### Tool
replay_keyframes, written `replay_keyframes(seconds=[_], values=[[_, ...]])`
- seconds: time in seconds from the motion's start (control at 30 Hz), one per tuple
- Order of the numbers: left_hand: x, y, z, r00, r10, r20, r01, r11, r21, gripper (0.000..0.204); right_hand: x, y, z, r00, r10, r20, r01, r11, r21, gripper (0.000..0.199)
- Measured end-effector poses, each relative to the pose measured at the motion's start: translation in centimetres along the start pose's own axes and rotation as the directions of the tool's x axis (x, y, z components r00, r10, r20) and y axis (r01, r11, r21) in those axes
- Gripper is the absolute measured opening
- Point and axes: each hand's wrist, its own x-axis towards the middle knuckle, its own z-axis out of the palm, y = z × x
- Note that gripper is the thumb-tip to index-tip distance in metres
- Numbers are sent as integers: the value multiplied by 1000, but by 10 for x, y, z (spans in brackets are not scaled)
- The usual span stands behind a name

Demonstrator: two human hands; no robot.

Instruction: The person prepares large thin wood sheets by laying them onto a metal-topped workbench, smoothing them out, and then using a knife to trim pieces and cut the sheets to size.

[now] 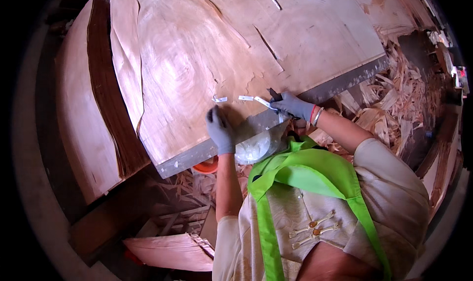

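Observation:
A pale wood veneer sheet [182, 79] lies on the table, with small cracks near its front edge. Across these cracks run short white tape strips [246, 98]. My left hand [220, 133], in a grey glove, rests at the sheet's front edge, its fingers curled in just below another white strip [220, 99]. Whether it pinches anything is hidden. My right hand [294, 106], also gloved, is closed around a dark flat tool [274, 94] whose tip sticks out past the fingers. One white strip [263, 102] reaches from the sheet to this hand.
A stack of veneer sheets [84, 98] stands at the left. Veneer scraps [389, 108] are heaped at the right. Below the grey table edge [197, 154] are a clear plastic bag [256, 148] and an orange container [205, 166]. A long slit [267, 42] crosses the veneer farther back.

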Motion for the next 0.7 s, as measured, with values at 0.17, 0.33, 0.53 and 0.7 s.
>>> replay_keyframes(seconds=[0.17, 0.33, 0.53, 0.7], values=[[45, 22, -8, 943, -306, 130, 306, 952, 20, 27, 2, 3, -4, 1000, 4, 30, -4, 1000, 6, 15], [44, 13, 7, 922, -386, -4, 386, 922, 37, 20, 2, 6, -5, 999, 8, 48, -10, 999, 35, 13], [56, 28, 11, 923, -378, -71, 384, 898, 212, 22, -3, 0, -8, 999, 1, 53, -6, 996, 90, 12], [43, 51, 16, 994, 89, -66, -68, 960, 273, 38, 9, -24, -10, 995, -67, -79, 73, 994, 80, 16]])
